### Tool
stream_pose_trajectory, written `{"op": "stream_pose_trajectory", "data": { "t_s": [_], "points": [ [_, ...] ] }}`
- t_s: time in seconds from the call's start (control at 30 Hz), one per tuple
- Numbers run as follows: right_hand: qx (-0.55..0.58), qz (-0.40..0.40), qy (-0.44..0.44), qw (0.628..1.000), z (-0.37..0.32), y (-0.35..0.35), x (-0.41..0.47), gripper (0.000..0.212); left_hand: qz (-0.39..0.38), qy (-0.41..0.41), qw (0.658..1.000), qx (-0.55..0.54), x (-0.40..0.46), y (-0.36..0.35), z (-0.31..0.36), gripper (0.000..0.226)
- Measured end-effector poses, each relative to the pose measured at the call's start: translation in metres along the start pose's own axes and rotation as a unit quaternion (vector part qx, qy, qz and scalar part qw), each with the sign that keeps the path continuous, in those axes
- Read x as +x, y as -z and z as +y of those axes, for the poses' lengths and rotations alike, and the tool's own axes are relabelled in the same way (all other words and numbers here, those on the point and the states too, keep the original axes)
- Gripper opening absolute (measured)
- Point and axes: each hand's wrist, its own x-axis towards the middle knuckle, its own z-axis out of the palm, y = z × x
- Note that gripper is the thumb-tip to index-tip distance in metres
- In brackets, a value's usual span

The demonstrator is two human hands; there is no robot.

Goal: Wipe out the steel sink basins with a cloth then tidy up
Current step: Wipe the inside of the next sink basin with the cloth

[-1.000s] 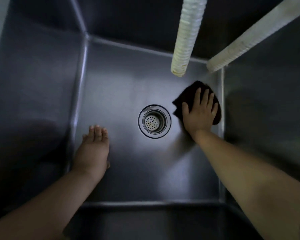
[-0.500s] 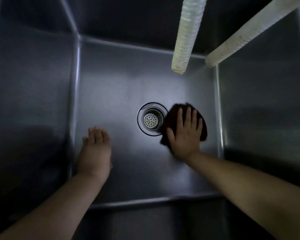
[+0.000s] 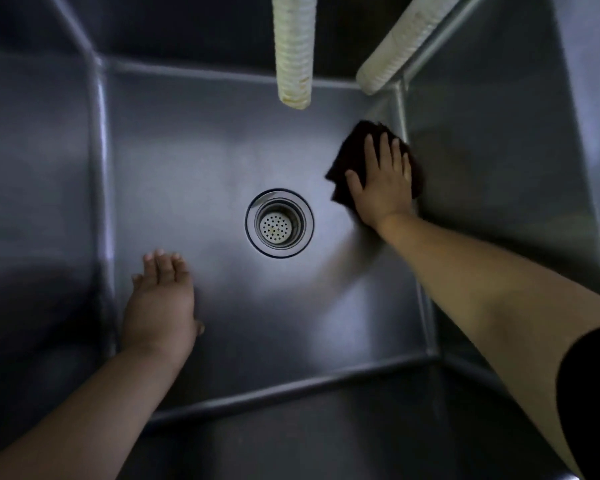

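I look straight down into a deep steel sink basin [image 3: 194, 161] with a round strainer drain [image 3: 279, 223] in the middle of its floor. My right hand [image 3: 383, 181] lies flat with fingers spread on a dark cloth [image 3: 354, 150], pressing it to the floor at the far right, against the right wall. My left hand [image 3: 160, 299] rests palm down on the floor at the near left, fingers together, holding nothing.
Two pale ribbed hoses hang into the basin from above: one [image 3: 293, 53] over the far middle, one [image 3: 395, 46] slanting in from the far right corner. Steel walls close the basin on all sides.
My right hand has slid the cloth from beside the drain away and to the right, up against the right wall. My left hand has stayed in place.
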Motion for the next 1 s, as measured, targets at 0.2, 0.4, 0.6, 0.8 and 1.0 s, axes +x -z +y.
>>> {"op": "stream_pose_trajectory", "data": {
  "t_s": [0.2, 0.4, 0.6, 0.8, 1.0],
  "points": [
    [-0.028, -0.063, 0.077, 0.995, 0.027, 0.002, -0.114, 0.078, 0.008, -0.008, 1.000, -0.005, -0.003, 0.006, 0.001, 0.111],
    [-0.106, -0.106, 0.167, 0.974, 0.033, -0.003, -0.175, 0.082, 0.008, -0.005, 1.000, -0.009, -0.001, 0.006, 0.001, 0.111],
    [-0.108, -0.120, 0.354, 0.921, 0.032, 0.005, -0.147, 0.086, -0.022, -0.010, 0.999, -0.022, -0.010, 0.016, -0.004, 0.107],
    [-0.101, -0.123, 0.520, 0.839, -0.001, 0.011, -0.129, 0.084, -0.007, -0.043, 0.999, 0.010, -0.025, 0.077, -0.011, 0.049],
    [-0.005, -0.100, 0.426, 0.899, -0.094, 0.000, -0.153, 0.082, 0.125, -0.082, 0.982, 0.119, -0.068, 0.120, -0.044, 0.047]
  ]
}}
